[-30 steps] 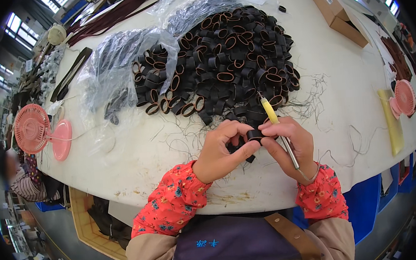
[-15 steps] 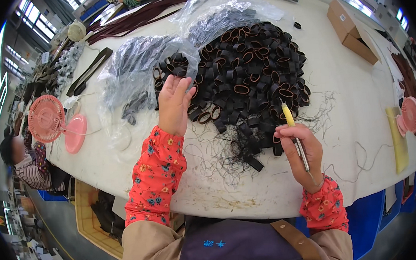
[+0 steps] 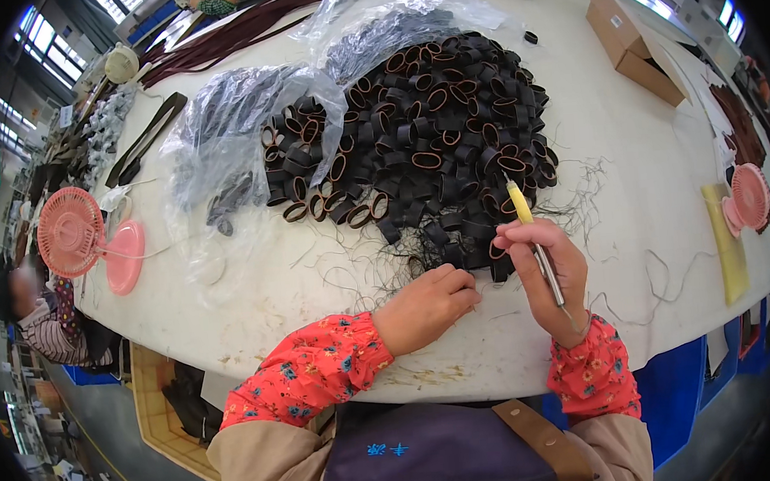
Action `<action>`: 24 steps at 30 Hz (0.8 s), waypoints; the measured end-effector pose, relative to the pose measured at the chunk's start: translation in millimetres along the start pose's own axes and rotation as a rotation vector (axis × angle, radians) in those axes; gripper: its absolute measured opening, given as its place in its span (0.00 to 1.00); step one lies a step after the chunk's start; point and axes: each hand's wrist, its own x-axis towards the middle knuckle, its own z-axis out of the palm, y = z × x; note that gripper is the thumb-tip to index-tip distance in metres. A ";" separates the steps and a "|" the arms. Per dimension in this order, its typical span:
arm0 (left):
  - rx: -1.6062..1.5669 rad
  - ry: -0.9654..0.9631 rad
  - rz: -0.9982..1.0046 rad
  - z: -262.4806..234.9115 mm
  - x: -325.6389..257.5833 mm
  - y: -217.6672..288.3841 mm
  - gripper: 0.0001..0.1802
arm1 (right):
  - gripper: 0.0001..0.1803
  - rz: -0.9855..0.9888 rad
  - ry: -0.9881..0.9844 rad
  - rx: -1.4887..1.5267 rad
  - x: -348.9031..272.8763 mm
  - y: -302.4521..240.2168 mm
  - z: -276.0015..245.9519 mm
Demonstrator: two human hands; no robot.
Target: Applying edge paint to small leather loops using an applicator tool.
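Note:
A big heap of small black loops with brown edges (image 3: 431, 137) covers the middle of the table. My right hand (image 3: 552, 272) is closed around a slim pen-like tool with a yellow front part and a metal shaft (image 3: 520, 204), its yellow end pointing away from me over the heap's right side. A loop shows beside that hand's fingertips; whether they touch it I cannot tell. At the heap's near edge, my left hand (image 3: 427, 309) lies low with its fingers curled together. Its fingertips hide whatever is between them. Loose dark threads (image 3: 352, 275) lie around it.
Clear plastic bags (image 3: 240, 125) with dark pieces lie left of and behind the heap. Pink fans (image 3: 72, 231) (image 3: 750, 195) stand at both sides. A cardboard box (image 3: 632, 49) sits at the far right, a yellow strip (image 3: 726, 245) nearer. Another person (image 3: 51, 312) sits at left.
My left hand has come down from the heap's left side toward me and right, its fingers going from spread to curled. The right hand keeps hold of the tool. The whole view has shifted slightly.

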 end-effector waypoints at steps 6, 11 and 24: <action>-0.957 0.222 -0.486 -20.8 10.4 15.4 0.09 | 0.09 -0.037 -0.011 -0.007 2.6 -2.9 -1.5; -1.398 0.424 -0.536 -33.7 21.2 18.5 0.11 | 0.13 -0.060 -0.097 0.063 3.1 -5.5 0.0; -1.455 0.232 -0.618 -27.2 12.2 8.3 0.08 | 0.16 -0.160 -0.199 -0.064 0.5 -1.7 10.1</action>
